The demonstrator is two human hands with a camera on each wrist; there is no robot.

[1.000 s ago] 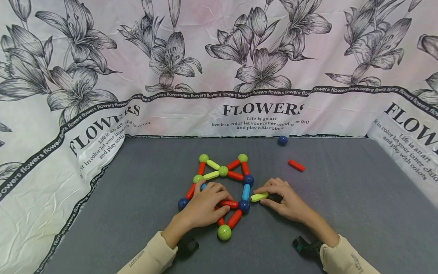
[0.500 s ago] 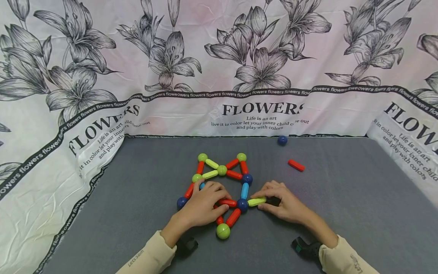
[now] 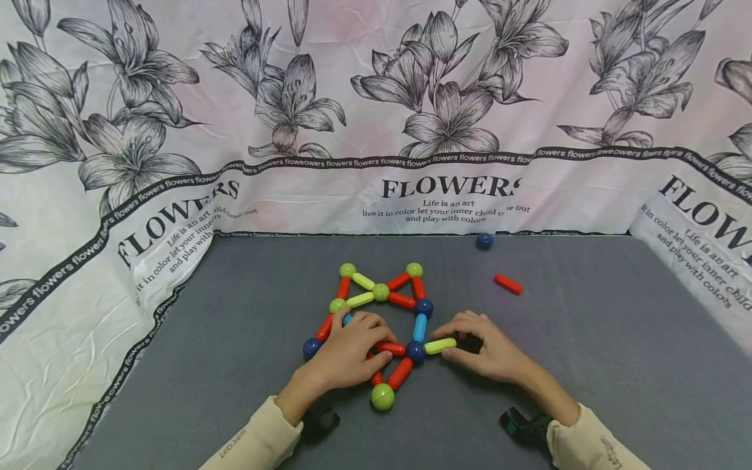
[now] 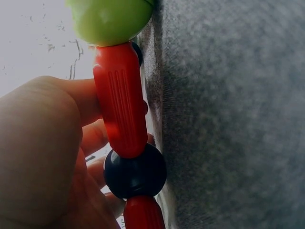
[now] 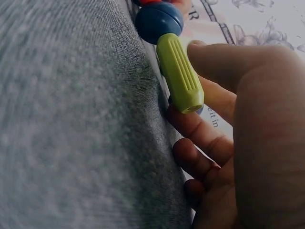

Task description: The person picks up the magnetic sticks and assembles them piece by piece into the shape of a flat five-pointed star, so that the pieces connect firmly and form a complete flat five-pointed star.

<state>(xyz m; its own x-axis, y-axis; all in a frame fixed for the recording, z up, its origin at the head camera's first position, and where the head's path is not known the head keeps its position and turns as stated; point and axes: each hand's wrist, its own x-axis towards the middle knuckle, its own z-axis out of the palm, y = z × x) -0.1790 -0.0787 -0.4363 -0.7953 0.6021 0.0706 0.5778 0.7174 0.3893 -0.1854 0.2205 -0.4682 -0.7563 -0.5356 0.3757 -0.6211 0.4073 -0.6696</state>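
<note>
A flat frame of magnetic rods and balls lies on the grey table in the head view. My left hand (image 3: 354, 352) covers its lower left part and holds a red magnetic rod (image 3: 392, 348) between thumb and fingers. That rod meets a blue ball (image 3: 415, 352) at the frame's right. My right hand (image 3: 487, 349) pinches a yellow-green magnetic rod (image 3: 440, 346), whose far end touches the same blue ball, as the right wrist view shows with the rod (image 5: 180, 74) and ball (image 5: 159, 23). A green ball (image 3: 382, 397) forms the bottom corner. Some left fingertips are hidden.
Behind the right hand lie a loose red rod (image 3: 508, 283) and, at the table's back edge, a loose blue ball (image 3: 484, 241). A flower-printed cloth (image 3: 446, 196) hangs along the back and sides of the grey table (image 3: 235, 391).
My right hand has brought the yellow-green rod left and slightly down until its end meets the blue ball. The left hand stays in place on the frame, which has shifted very slightly.
</note>
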